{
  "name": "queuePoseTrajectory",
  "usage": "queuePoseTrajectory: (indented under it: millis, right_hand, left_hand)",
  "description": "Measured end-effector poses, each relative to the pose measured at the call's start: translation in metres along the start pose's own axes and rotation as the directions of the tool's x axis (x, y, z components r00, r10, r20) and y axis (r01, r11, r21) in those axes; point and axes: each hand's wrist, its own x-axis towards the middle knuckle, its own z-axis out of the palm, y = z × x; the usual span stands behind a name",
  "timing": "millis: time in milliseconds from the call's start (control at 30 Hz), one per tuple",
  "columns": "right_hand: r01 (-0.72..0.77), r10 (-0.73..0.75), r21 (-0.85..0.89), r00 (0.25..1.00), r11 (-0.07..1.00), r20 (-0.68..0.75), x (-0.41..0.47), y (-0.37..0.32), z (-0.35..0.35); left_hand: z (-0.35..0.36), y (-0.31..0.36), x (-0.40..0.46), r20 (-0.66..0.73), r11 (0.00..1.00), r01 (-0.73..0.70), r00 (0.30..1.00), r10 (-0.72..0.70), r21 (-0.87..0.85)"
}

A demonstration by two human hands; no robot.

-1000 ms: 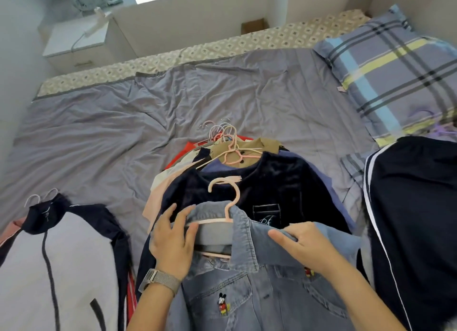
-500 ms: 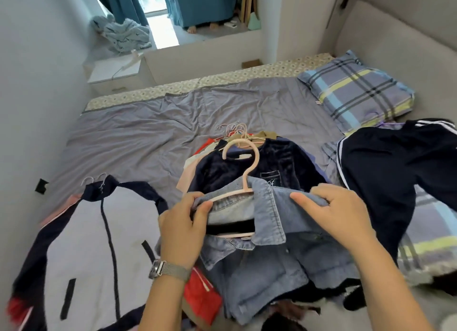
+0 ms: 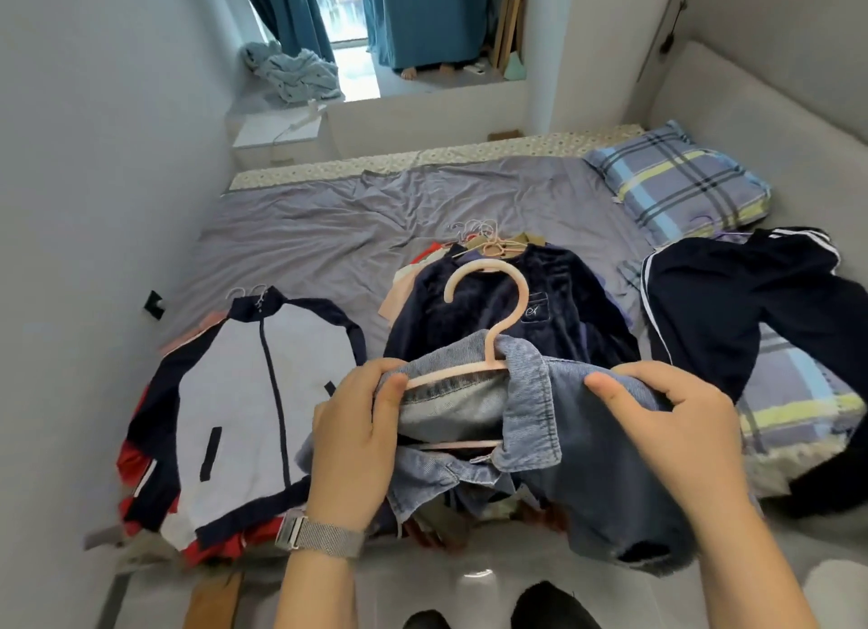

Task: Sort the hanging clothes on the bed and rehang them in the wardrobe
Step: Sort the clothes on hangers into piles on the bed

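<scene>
Three sorted heaps on the bed point(image 3: 291, 234): white-and-navy zip jacket point(image 3: 249, 393) at the near left edge, navy sweater point(image 3: 507, 309) topping the middle stack, dark striped track trousers point(image 3: 732, 299) toward the right edge by the plaid pillow point(image 3: 676, 182). Sorting seemingly well along; rehanging in the wardrobe not yet begun, wardrobe out of view. Denim jacket point(image 3: 545, 421) on its pink hanger point(image 3: 488, 318) lifted above the near edge, left hand point(image 3: 357, 431) gripping collar and hanger arm, right hand point(image 3: 676, 421) clenched round the other shoulder, hook upright between them.
</scene>
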Motion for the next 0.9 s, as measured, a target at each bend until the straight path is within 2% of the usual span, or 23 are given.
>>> queuePoseTrajectory:
  millis: [200, 333, 433, 533, 667, 767, 833, 900]
  right_hand:
    - [-0.011, 0.016, 0.133, 0.999, 0.991, -0.037, -0.008, 0.018, -0.041]
    - [-0.016, 0.022, 0.215, 0.999, 0.976, -0.024, -0.016, 0.035, -0.079]
    - [-0.027, 0.026, 0.205, 1.000, 0.978, 0.005, -0.020, 0.046, -0.095]
    - [-0.005, -0.002, 0.159, 0.999, 0.987, 0.043, -0.022, 0.053, -0.100]
    - [0.109, -0.121, 0.078, 0.979, 0.991, 0.163, -0.022, 0.041, -0.086]
    - [0.190, -0.213, 0.115, 0.945, 0.975, 0.248, -0.021, 0.026, -0.069]
    - [0.209, -0.248, 0.155, 0.921, 0.966, 0.301, -0.021, 0.018, -0.060]
    - [0.241, -0.284, 0.163, 0.893, 0.957, 0.348, -0.022, 0.009, -0.051]
  left_hand:
    - [0.016, 0.063, -0.018, -0.117, 0.979, -0.089, 0.987, 0.112, 0.184]
    - [0.046, 0.101, -0.034, -0.055, 0.943, -0.129, 0.987, 0.153, 0.308]
    - [0.069, 0.122, -0.047, -0.008, 0.927, -0.159, 0.985, 0.172, 0.341]
    - [0.074, 0.126, -0.064, -0.050, 0.962, -0.089, 0.993, 0.105, 0.259]
    - [0.056, 0.113, -0.086, -0.158, 0.989, 0.148, 0.977, -0.146, 0.004]
    - [0.030, 0.106, -0.100, -0.104, 0.958, 0.258, 0.957, -0.271, -0.127]
    - [0.013, 0.103, -0.111, -0.077, 0.957, 0.269, 0.958, -0.277, -0.108]
    - [-0.004, 0.097, -0.119, -0.157, 0.965, 0.255, 0.952, -0.263, -0.067]
